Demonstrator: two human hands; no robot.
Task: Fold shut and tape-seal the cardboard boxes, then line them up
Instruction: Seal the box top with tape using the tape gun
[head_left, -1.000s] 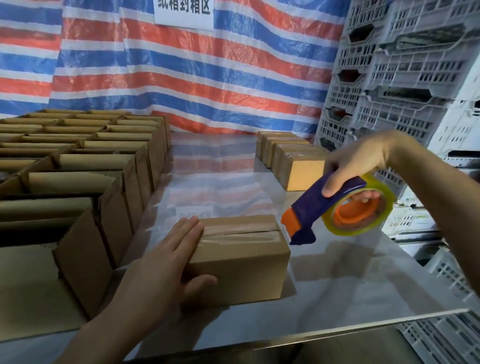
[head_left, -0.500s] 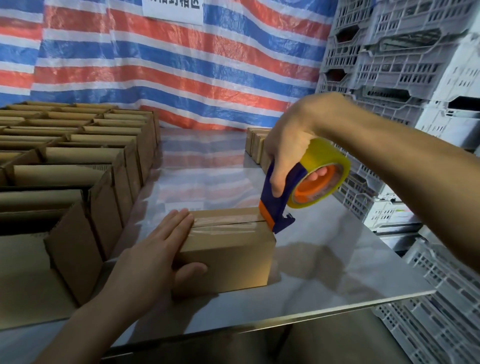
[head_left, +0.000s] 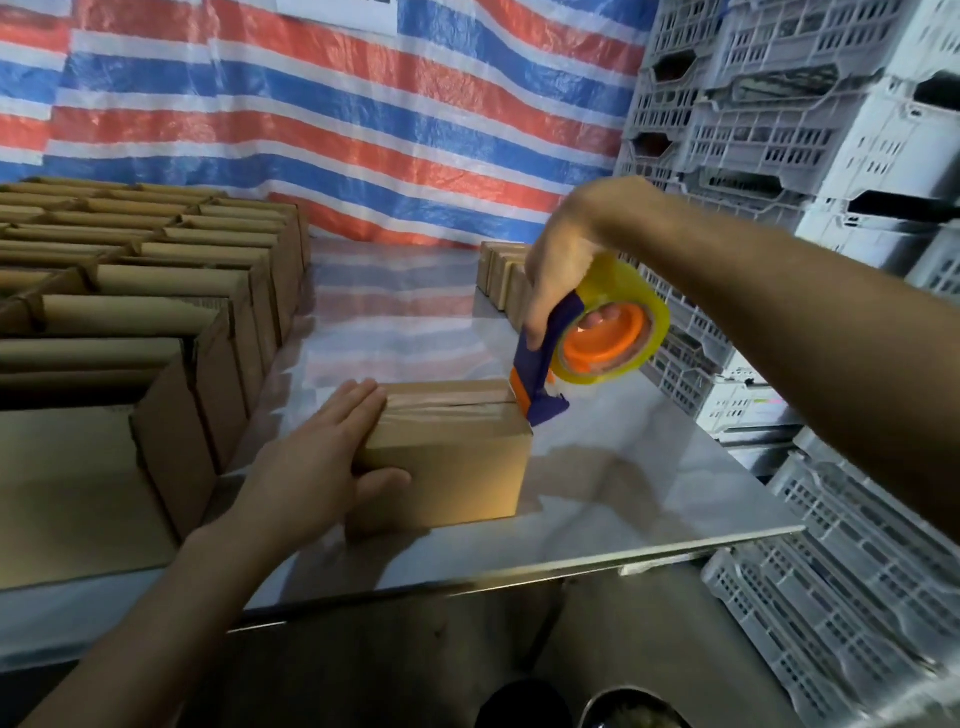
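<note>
**Head view.** At the centre of the frame a small brown cardboard box (head_left: 452, 467) lies on the pale glossy tabletop (head_left: 649, 499). Its flaps are folded shut and a shiny strip of tape shows along its top seam.

My left hand (head_left: 317, 467) enters from the lower left and lies flat on the box's left end, fingers straight across the top and thumb against the near face. It braces the box and grasps nothing.

My right hand (head_left: 561, 265), upper centre-right, is curled tight round the handle of a blue-and-orange handheld tape dispenser (head_left: 540, 364), which carries a yellowish roll of clear tape (head_left: 639, 301). The dispenser's orange nose touches the right end of the top seam.

I judge the step in hand to be tape-sealing this box. I cannot tell whether the strip is being started or finished at this edge.

The next move probably calls for:
- firm pressure at the right edge;
- carrying the tape over the corner onto the end face;
- tilting the dispenser to sever the tape, while the left hand stops the light box sliding.

Behind the right hand stands a short row of closed brown boxes (head_left: 501, 275), which this box should join. At the left of the frame, ranks of open-flapped cardboard boxes (head_left: 208, 291) await sealing. In the background hangs a red, white and blue striped tarpaulin (head_left: 363, 130), with stacked grey plastic crates (head_left: 753, 130) at the right.
</note>
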